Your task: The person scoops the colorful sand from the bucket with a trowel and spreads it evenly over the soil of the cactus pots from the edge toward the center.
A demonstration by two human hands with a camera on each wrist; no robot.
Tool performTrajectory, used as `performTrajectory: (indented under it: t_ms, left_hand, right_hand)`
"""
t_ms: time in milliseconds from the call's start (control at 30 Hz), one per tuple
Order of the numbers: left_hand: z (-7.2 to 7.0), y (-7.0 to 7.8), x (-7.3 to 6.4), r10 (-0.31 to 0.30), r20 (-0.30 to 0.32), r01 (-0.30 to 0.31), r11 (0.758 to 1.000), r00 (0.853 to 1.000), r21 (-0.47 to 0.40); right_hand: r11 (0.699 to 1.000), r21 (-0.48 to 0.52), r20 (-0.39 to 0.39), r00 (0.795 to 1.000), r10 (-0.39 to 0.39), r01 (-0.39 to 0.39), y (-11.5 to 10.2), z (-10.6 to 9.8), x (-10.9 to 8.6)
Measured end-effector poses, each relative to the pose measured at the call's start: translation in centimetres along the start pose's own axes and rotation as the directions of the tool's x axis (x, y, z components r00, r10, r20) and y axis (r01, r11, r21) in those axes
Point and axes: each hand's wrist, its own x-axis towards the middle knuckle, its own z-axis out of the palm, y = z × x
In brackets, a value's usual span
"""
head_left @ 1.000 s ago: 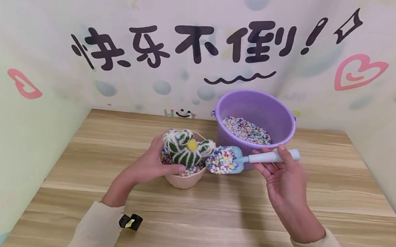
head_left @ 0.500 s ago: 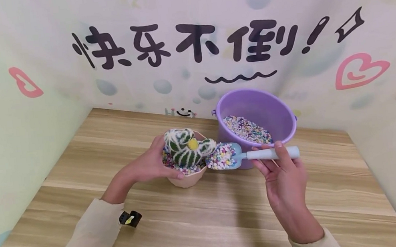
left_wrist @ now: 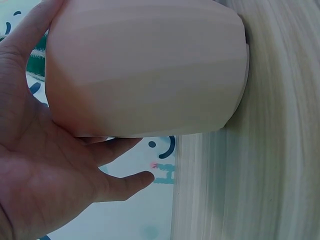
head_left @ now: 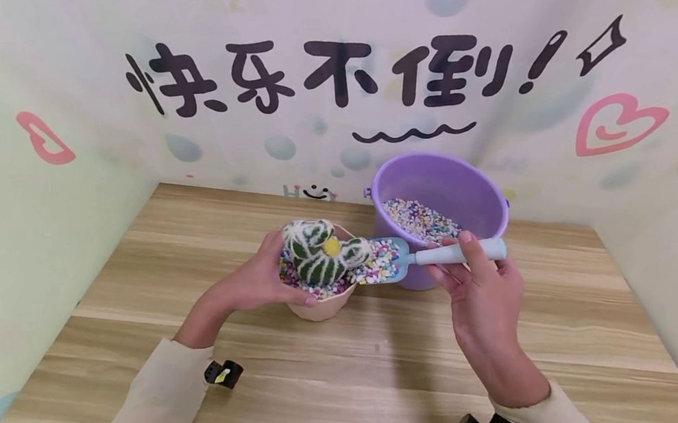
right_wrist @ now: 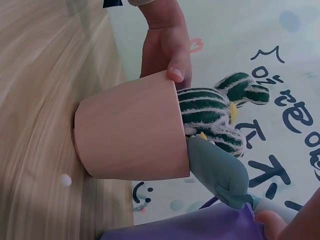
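In the head view, a pale pink flower pot stands on the table, holding a fuzzy green-and-white cactus with a yellow flower among colored pebbles. My left hand grips its left side, thumb along the near rim. My right hand pinches the white handle of a light blue scoop, thumb on top. Colored pebbles lie in the scoop's blade, heaped toward its tip. The right wrist view shows the tipped blade against the pot's rim, beside the cactus.
A purple bucket with more colored pebbles stands behind the scoop, near the printed wall cloth. One small white pebble shows against the wooden table in the right wrist view.
The scoop has shifted slightly left and up and tilted toward the pot. Its pebbles have slid toward the tip, baring the blade's back. The left hand keeps its grip on the pot.
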Motion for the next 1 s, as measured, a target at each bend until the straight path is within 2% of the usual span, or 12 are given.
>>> performTrajectory:
  t_ms: [267,467,700,1000]
  left_hand:
    - [-0.14,0.12,0.0,-0.017,0.002,0.017,1.0,1.0,0.014]
    - [-0.07,0.07,0.05,-0.022,0.008,0.022,1.0,1.0,-0.01]
    - [-0.29,0.01,0.1,-0.021,0.012,0.021,1.0,1.0,0.015]
    - [-0.75,-0.16,0.39,0.002,0.049,-0.002,1.0,0.999,0.007]
  right_hand:
    - [0.998,-0.057,0.024,0.999,-0.024,0.026,-0.55,0.38,0.21]
    - [0.997,-0.06,0.014,0.999,-0.042,0.042,-0.61,0.72,0.46]
    - [0.995,-0.087,0.022,0.999,-0.042,0.044,-0.33,0.68,0.15]
    - [0.988,-0.084,0.094,0.988,-0.126,0.133,0.12,0.98,-0.28]
